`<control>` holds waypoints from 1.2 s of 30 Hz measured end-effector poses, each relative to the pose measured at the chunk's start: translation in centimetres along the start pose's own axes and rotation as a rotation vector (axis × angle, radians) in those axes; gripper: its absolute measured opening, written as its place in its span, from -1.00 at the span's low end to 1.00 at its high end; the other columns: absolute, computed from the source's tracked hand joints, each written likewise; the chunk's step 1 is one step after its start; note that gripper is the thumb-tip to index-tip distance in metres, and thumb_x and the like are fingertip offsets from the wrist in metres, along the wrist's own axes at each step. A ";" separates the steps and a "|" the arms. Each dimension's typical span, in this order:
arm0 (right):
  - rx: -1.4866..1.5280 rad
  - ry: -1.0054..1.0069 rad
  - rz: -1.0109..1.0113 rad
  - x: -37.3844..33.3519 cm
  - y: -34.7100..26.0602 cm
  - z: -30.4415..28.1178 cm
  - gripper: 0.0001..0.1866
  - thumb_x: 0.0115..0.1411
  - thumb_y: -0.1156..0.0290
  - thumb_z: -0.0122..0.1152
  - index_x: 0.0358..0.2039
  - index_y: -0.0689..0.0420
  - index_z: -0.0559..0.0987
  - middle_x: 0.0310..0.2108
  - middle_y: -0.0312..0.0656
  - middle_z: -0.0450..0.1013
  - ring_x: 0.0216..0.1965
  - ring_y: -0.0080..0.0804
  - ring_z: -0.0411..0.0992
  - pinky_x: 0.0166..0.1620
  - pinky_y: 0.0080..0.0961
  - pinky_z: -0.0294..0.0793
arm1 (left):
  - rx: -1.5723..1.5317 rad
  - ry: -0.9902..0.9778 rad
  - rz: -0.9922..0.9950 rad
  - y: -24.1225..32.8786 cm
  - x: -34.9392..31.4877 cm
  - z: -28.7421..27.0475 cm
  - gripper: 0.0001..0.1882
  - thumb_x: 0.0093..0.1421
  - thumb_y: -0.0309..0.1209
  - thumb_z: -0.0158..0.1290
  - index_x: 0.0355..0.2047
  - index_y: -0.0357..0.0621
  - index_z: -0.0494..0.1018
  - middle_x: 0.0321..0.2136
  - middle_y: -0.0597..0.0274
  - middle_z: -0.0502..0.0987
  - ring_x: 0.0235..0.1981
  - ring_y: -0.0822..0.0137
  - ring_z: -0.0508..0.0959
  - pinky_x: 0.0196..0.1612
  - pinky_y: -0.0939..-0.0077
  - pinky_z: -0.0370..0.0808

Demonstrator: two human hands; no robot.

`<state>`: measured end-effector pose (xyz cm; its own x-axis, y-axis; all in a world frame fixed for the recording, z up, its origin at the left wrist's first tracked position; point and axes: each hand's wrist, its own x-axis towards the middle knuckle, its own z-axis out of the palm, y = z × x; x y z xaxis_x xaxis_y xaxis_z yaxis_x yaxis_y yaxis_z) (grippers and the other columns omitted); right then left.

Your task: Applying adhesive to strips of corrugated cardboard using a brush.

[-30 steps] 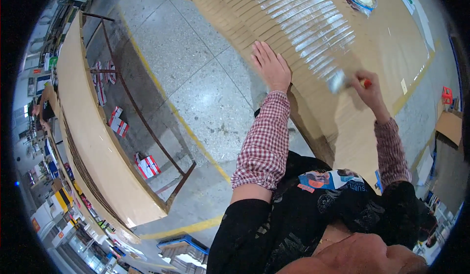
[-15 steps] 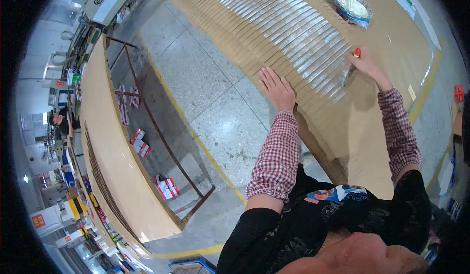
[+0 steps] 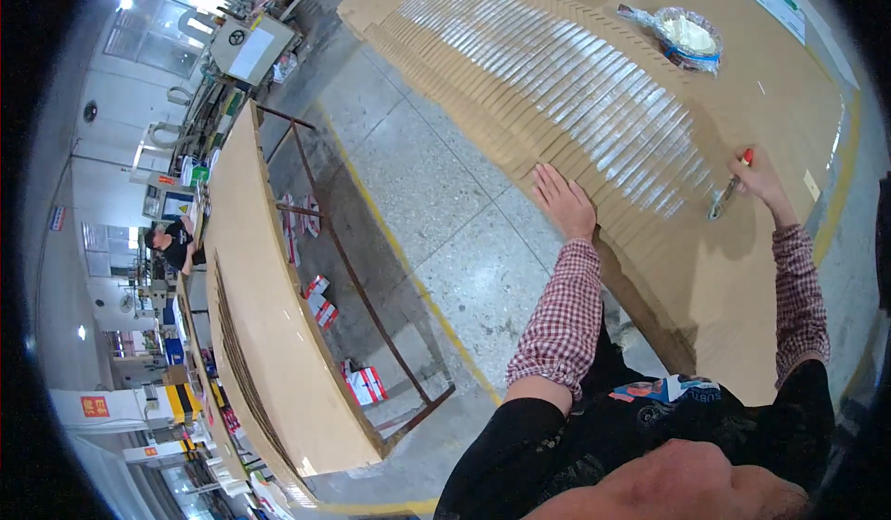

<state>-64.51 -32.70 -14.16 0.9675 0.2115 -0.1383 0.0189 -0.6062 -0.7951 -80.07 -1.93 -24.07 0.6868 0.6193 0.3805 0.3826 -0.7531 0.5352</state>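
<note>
Brush (image 3: 720, 201) shifted; right hand (image 3: 762, 178) — gripping it.

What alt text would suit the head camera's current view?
A person's right hand holds a brush by white streaks on overlapping brown sheets, while the left hand rests flat at the sheets' left edge. A plastic-wrapped container of something white sits at upper right; a long table stands at left.
</note>
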 end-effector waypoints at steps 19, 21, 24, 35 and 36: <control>0.485 -0.075 -0.153 10.7 -12.3 5.8 -0.79 0.08 0.34 0.13 -0.61 0.17 0.43 -0.65 -0.38 0.34 -0.68 -0.71 0.25 -0.59 -0.73 0.26 | -0.097 -0.161 -0.042 -0.3 0.6 0.0 -0.39 0.21 -0.34 -0.29 0.18 -0.45 -0.14 0.21 -0.23 -0.10 0.25 -0.09 -0.13 0.25 0.13 -0.27; 0.479 -0.112 -0.362 16.4 -15.2 9.0 -0.79 0.08 0.33 0.14 -0.53 0.21 0.47 -0.64 -0.38 0.35 -0.67 -0.69 0.26 -0.57 -0.73 0.25 | -0.245 -0.134 -0.079 -0.2 0.4 -0.4 -0.39 0.21 -0.36 -0.28 0.18 -0.46 -0.15 0.21 -0.25 -0.12 0.25 -0.12 -0.14 0.25 0.11 -0.27; 0.541 -0.102 -0.389 22.2 -20.6 16.0 -0.74 0.05 0.26 0.21 -0.45 0.24 0.51 -0.63 -0.39 0.34 -0.66 -0.66 0.25 -0.53 -0.71 0.23 | -0.389 -0.069 -0.135 -1.0 3.1 -1.4 -0.39 0.21 -0.40 -0.24 0.18 -0.47 -0.16 0.20 -0.32 -0.16 0.24 -0.19 -0.17 0.25 0.08 -0.25; -0.134 -0.172 -0.408 24.5 -22.7 20.6 -0.65 -0.02 0.18 0.21 -0.65 0.23 0.42 -0.68 -0.23 0.34 -0.60 -0.55 0.33 -0.50 -0.55 0.29 | 0.001 -0.089 -0.021 -6.6 14.3 1.3 -0.41 0.23 -0.33 -0.26 0.19 -0.41 -0.11 0.23 -0.16 -0.13 0.26 -0.07 -0.15 0.25 0.14 -0.25; -0.139 -0.177 -0.399 23.7 -22.9 19.3 -0.65 -0.02 0.18 0.21 -0.65 0.23 0.42 -0.68 -0.23 0.34 -0.60 -0.55 0.33 -0.50 -0.55 0.29 | 0.042 -0.131 -0.039 -6.3 14.0 1.3 -0.41 0.23 -0.32 -0.28 0.19 -0.40 -0.10 0.23 -0.13 -0.13 0.26 -0.03 -0.15 0.25 0.16 -0.25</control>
<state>-46.85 1.02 -10.58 0.8201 0.5696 0.0545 0.4269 -0.5456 -0.7212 -72.11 11.20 -23.13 0.7447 0.6162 0.2564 0.4344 -0.7392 0.5147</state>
